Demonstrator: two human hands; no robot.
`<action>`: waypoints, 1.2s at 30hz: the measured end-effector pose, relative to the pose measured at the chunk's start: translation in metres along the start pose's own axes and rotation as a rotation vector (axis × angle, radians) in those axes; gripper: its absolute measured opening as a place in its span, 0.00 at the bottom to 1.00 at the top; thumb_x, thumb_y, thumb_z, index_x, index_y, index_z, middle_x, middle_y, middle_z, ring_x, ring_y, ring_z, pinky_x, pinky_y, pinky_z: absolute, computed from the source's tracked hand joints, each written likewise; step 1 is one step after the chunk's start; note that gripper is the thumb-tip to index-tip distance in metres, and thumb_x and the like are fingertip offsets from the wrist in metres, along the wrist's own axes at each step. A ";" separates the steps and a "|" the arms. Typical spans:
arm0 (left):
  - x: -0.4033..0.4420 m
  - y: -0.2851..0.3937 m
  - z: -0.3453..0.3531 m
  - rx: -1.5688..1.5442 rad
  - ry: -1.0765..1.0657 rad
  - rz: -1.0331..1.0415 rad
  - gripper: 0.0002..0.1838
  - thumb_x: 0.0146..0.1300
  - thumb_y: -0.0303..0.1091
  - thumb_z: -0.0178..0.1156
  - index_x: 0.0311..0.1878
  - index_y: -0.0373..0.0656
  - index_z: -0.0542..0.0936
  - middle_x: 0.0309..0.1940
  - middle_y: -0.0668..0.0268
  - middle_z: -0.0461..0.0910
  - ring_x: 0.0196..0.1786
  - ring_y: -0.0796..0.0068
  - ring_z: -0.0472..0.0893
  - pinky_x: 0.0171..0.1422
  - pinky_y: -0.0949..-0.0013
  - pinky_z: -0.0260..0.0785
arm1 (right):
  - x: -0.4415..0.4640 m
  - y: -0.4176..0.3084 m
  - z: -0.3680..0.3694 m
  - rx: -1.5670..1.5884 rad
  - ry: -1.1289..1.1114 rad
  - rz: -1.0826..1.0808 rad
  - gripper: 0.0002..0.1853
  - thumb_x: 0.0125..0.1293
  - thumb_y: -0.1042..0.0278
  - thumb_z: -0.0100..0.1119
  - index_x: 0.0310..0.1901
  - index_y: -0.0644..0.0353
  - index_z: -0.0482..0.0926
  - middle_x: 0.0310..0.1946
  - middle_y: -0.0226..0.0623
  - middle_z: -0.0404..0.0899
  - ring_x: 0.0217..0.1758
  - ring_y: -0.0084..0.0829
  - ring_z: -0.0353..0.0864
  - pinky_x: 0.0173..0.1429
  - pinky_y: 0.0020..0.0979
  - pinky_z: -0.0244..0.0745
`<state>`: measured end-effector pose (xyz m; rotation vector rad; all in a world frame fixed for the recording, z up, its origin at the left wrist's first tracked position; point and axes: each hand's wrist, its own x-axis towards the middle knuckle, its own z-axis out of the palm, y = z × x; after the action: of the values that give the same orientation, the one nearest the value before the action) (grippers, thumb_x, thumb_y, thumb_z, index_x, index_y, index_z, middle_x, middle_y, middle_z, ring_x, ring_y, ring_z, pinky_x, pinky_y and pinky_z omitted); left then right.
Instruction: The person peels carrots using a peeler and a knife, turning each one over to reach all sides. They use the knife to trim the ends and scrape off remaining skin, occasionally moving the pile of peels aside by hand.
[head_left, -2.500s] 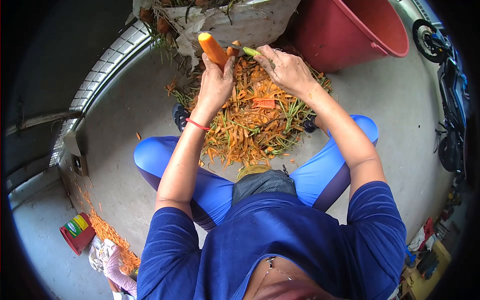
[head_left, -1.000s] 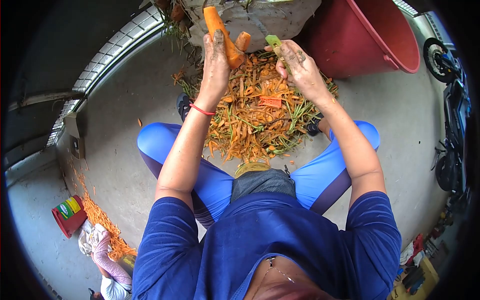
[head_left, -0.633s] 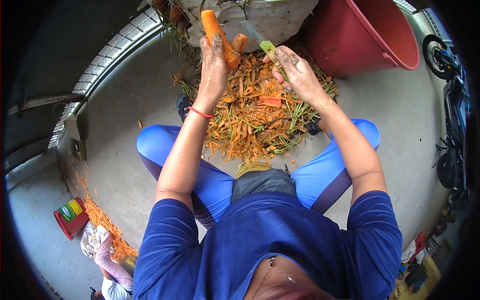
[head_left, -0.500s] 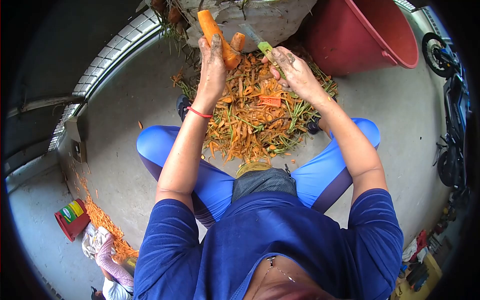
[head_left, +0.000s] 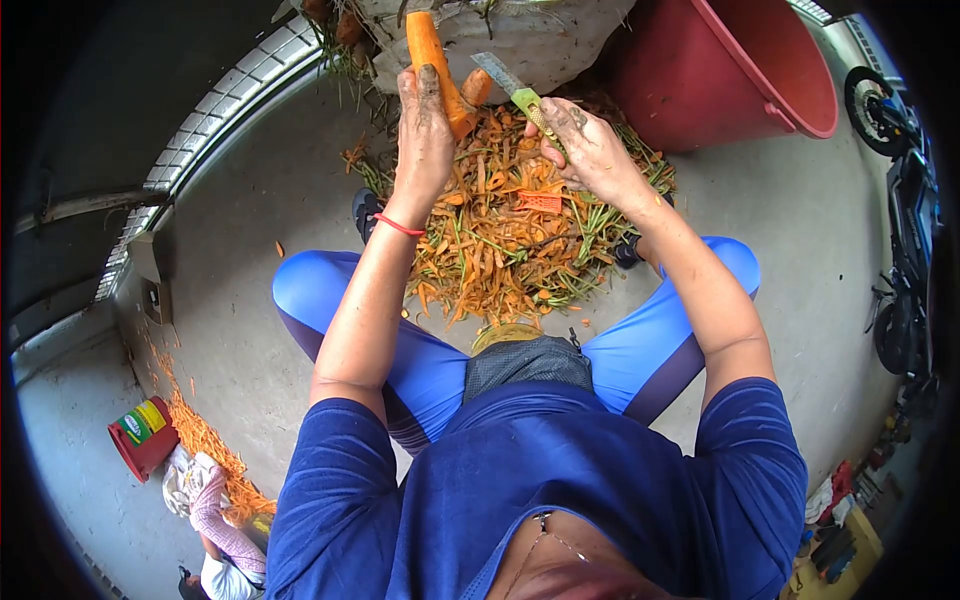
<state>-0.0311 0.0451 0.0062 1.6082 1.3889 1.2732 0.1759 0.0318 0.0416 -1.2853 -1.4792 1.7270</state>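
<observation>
My left hand (head_left: 426,140) is closed around a forked, peeled orange carrot (head_left: 427,45), which points up and slightly left. A short side branch of it sticks out to the right of my fingers. In my right hand (head_left: 588,145) is a knife (head_left: 522,95) with a green and yellowish handle. Its flat, greyish blade points up and left, a little apart from the carrot. Dirt marks the fingers of both hands. Beneath them lies a broad heap of carrot peelings (head_left: 490,240) mixed with green stems.
A large red tub (head_left: 690,90) stands at the upper right, beside a whitish sack (head_left: 500,45) with unpeeled carrots near its left edge. Carrots are piled (head_left: 210,445) along the left, near a small red bucket (head_left: 145,440) and another person (head_left: 225,530). A motorcycle (head_left: 905,230) stands at right.
The carrot has turned slightly and shifted a little right and up in my left hand. The knife blade has moved slightly left and down.
</observation>
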 end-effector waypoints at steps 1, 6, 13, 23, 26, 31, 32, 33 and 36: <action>0.001 0.001 0.001 -0.040 0.004 -0.029 0.22 0.77 0.42 0.32 0.56 0.29 0.62 0.48 0.49 0.62 0.47 0.52 0.69 0.55 0.56 0.63 | 0.000 0.000 0.000 0.002 -0.003 0.004 0.29 0.71 0.36 0.40 0.44 0.58 0.73 0.19 0.21 0.60 0.17 0.12 0.54 0.21 0.19 0.50; 0.000 -0.003 0.002 0.076 0.042 0.057 0.26 0.76 0.53 0.31 0.55 0.38 0.66 0.45 0.61 0.67 0.47 0.74 0.73 0.54 0.68 0.67 | -0.002 -0.003 0.001 -0.028 0.011 -0.018 0.28 0.71 0.36 0.40 0.44 0.58 0.73 0.19 0.21 0.59 0.17 0.12 0.54 0.21 0.19 0.50; 0.000 -0.002 0.002 0.024 0.019 0.015 0.26 0.76 0.53 0.31 0.55 0.39 0.65 0.44 0.62 0.67 0.46 0.74 0.73 0.51 0.69 0.69 | -0.002 -0.001 0.000 -0.019 0.005 -0.012 0.28 0.71 0.36 0.40 0.43 0.58 0.73 0.19 0.20 0.59 0.17 0.12 0.53 0.21 0.19 0.50; 0.000 -0.016 0.003 0.113 0.000 0.080 0.24 0.73 0.50 0.33 0.57 0.39 0.63 0.44 0.61 0.67 0.44 0.71 0.74 0.50 0.68 0.70 | -0.002 -0.001 0.000 -0.027 0.014 -0.002 0.27 0.71 0.38 0.41 0.43 0.58 0.73 0.19 0.20 0.60 0.17 0.12 0.53 0.20 0.19 0.49; 0.002 -0.022 -0.001 0.170 -0.048 0.087 0.23 0.67 0.25 0.45 0.65 0.34 0.58 0.51 0.47 0.65 0.50 0.50 0.70 0.59 0.55 0.65 | -0.001 0.003 0.000 -0.025 0.007 -0.036 0.27 0.72 0.38 0.40 0.43 0.58 0.73 0.19 0.20 0.59 0.17 0.12 0.54 0.20 0.18 0.49; 0.002 -0.014 -0.003 0.235 -0.064 0.122 0.20 0.70 0.25 0.46 0.63 0.33 0.60 0.50 0.48 0.65 0.48 0.49 0.70 0.53 0.55 0.68 | -0.003 0.000 -0.001 -0.019 -0.031 0.017 0.26 0.72 0.39 0.40 0.42 0.58 0.73 0.18 0.20 0.61 0.17 0.13 0.55 0.21 0.20 0.53; 0.002 -0.013 -0.003 0.234 -0.066 0.130 0.19 0.71 0.31 0.43 0.62 0.34 0.61 0.49 0.51 0.65 0.47 0.54 0.72 0.51 0.58 0.70 | -0.003 0.000 -0.001 -0.023 -0.038 0.014 0.26 0.72 0.39 0.40 0.42 0.58 0.72 0.19 0.20 0.60 0.17 0.13 0.54 0.21 0.20 0.53; 0.003 -0.012 -0.003 0.232 -0.069 0.139 0.19 0.72 0.37 0.41 0.60 0.35 0.62 0.47 0.53 0.66 0.47 0.58 0.73 0.49 0.61 0.72 | -0.002 0.005 0.001 -0.050 -0.042 -0.019 0.26 0.72 0.39 0.40 0.41 0.58 0.73 0.19 0.21 0.61 0.17 0.13 0.55 0.22 0.20 0.54; 0.005 -0.010 0.001 0.026 -0.026 0.087 0.26 0.74 0.56 0.34 0.53 0.40 0.65 0.41 0.62 0.69 0.43 0.74 0.79 0.43 0.69 0.79 | 0.001 0.018 0.009 -0.172 -0.031 -0.122 0.27 0.72 0.39 0.39 0.39 0.59 0.73 0.19 0.23 0.62 0.19 0.15 0.58 0.25 0.22 0.58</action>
<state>-0.0336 0.0525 -0.0023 1.7137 1.3378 1.2845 0.1709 0.0244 0.0236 -1.2296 -1.7183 1.5773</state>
